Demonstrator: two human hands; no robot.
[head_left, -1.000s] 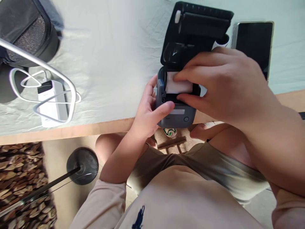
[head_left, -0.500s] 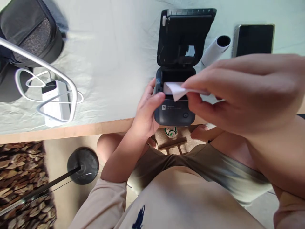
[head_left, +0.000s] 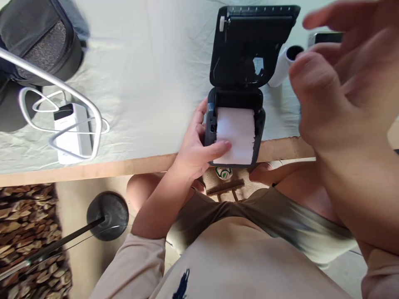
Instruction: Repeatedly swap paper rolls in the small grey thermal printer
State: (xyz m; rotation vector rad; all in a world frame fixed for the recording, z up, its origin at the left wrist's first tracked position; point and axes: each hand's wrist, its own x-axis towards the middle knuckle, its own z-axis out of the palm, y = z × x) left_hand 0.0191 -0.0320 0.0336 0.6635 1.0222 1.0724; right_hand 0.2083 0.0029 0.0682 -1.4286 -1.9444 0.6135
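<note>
Clearly, the dark printer (head_left: 261, 137) was at the near edge (head_left: 93, 170) of the cloth-covered table (head_left: 140, 83), its front overlapping that edge in view; whether it rested there or was held up could not be told. Its lid (head_left: 243, 45) stood open toward the far edge, and white paper (head_left: 238, 124) lay in the bay and out over the front. The left hand (head_left: 195, 145) gripped the printer's left side, thumb pressed on the paper. The right hand (head_left: 346, 83) was raised well apart from it, thumb and fingers spread. Just beside the lid lay a white tube (head_left: 278, 71), with a partly hidden phone (head_left: 327, 38) to its right. Toward the table's left end were a white block (head_left: 77, 143), near the near edge, and a black case (head_left: 28, 20) farther back.
</note>
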